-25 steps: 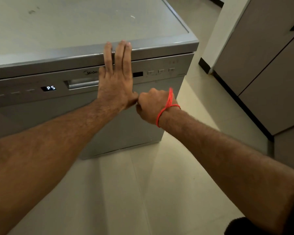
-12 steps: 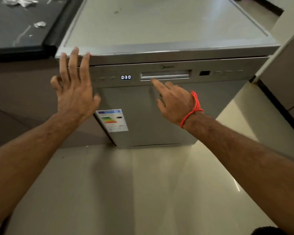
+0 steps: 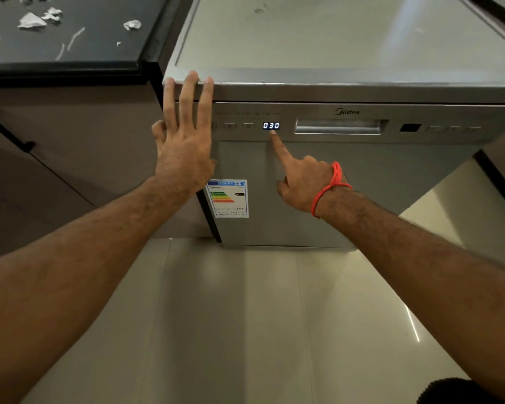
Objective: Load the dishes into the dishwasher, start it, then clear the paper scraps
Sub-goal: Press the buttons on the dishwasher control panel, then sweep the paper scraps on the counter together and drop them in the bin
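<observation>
Starting the dishwasher [image 3: 347,182] looks like the step in hand: the left hand [image 3: 184,158] lies spread and flat against its top left corner, while the right hand [image 3: 301,185], other fingers curled in, points its forefinger just beneath the display [image 3: 271,125] reading 030. With the door closed, the next move probably calls for a firm press on the start key, then gathering the paper scraps [image 3: 31,20] lying on the dark worktop [image 3: 99,48] left of the dishwasher.

Home kitchen: dishwasher [image 3: 347,182], dark countertop [image 3: 70,51].

Dark countertop [image 3: 99,51] at ten o'clock, bearing white paper scraps [image 3: 31,21] (torn, scattered toward its far edge); pale tiled floor [image 3: 231,316] at six o'clock, carrying the dishwasher [image 3: 362,185].
</observation>
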`<state>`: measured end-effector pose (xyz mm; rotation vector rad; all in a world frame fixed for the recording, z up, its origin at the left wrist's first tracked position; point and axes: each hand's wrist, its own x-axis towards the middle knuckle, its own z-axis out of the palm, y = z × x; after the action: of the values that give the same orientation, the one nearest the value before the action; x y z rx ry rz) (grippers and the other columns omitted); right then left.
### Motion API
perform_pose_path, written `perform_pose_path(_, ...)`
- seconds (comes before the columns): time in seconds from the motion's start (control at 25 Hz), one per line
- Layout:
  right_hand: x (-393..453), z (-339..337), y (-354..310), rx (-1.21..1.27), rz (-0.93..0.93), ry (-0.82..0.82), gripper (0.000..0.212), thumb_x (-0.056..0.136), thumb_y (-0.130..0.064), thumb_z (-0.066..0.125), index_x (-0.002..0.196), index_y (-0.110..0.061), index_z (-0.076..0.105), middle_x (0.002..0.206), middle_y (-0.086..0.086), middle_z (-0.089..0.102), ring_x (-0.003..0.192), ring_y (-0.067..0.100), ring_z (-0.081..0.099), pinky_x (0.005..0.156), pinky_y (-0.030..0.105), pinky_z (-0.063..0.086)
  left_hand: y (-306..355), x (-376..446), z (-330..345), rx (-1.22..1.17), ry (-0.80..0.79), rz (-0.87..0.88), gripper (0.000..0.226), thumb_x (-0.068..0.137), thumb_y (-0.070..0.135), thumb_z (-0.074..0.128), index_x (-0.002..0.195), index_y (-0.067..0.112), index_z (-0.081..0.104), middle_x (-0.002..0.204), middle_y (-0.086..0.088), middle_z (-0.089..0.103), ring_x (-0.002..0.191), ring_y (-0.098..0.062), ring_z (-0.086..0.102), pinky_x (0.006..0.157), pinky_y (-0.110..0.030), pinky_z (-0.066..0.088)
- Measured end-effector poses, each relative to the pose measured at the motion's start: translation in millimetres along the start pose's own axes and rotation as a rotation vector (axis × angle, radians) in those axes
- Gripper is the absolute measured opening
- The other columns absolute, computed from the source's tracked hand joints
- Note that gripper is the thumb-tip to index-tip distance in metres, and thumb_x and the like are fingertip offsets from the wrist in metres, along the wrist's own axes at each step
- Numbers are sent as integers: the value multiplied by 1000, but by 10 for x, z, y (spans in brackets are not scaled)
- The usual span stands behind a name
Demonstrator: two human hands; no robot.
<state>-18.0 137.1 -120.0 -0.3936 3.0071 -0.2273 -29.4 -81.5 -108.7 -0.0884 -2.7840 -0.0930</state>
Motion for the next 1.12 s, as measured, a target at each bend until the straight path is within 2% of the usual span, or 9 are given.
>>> perform_pose_path(0.08,-19,-31,-5,24,-21,101,66,93,-31,48,152,-30,17,94,9,56,84,31,59,80,45,54,20,10,-44,-8,-2,-3,125,73,10,85,162,22,-2,169,-7,-4,155,-37,-6,110,-56,33)
perform_pose_path(0.16,-44,-69,-2,-37,-80,461,47,89,-22,49,135,-18,49,114,11,57,107,32,55,84,45,51,26,19,-104,-42,13,-9,115,76,9,83,162,21,7,168,-6,6,154,-36,2,111,-56,36)
perform_pose_path(0.28,1,-279,-76,-160,-95,739,61,84,-11,42,146,-15,44,151,17,39,140,39,35,110,47,36,-22,46,-258,-91,56,13,91,84,7,73,159,18,23,163,-6,23,149,-34,18,105,-53,47)
perform_pose_path(0.4,106,-529,-192,-240,-55,503,75,86,-6,30,158,-17,11,165,7,5,152,32,6,120,54,14,-37,86,-437,-121,61,35,75,86,2,65,154,16,36,157,-5,37,141,-30,32,89,-50,55)
perform_pose_path(0.48,200,-671,-281,-247,21,271,78,89,-8,39,157,-14,1,166,3,0,153,29,3,120,59,10,-39,117,-534,-125,28,22,71,86,2,65,151,18,41,153,-1,41,138,-26,36,83,-50,55)
perform_pose_path(0.72,488,-1323,-527,-232,72,-80,53,90,-6,50,142,-5,40,144,11,42,128,34,47,101,49,46,-126,379,-1001,-46,-251,87,72,84,12,74,148,27,44,144,4,50,128,-24,51,90,-45,53)
perform_pose_path(0.88,408,-1582,-552,-153,55,-274,52,90,-4,51,140,-6,41,142,12,42,124,33,49,100,42,46,-238,569,-1353,-142,-581,84,83,90,8,66,159,30,26,154,-2,45,138,-29,46,106,-51,47)
perform_pose_path(0.96,303,-1766,-646,-21,86,-317,54,92,-13,55,145,-12,41,146,11,46,129,32,48,105,36,42,-375,540,-1573,-258,-694,35,87,92,4,60,162,31,14,161,-6,37,146,-31,35,114,-58,34)
perform_pose_path(1.12,200,-2063,-1042,399,75,-50,46,95,-20,59,140,-17,54,131,6,64,121,25,59,107,29,40,-783,409,-1938,-340,-511,-91,64,93,11,55,152,33,41,157,4,42,141,-25,41,113,-59,34)
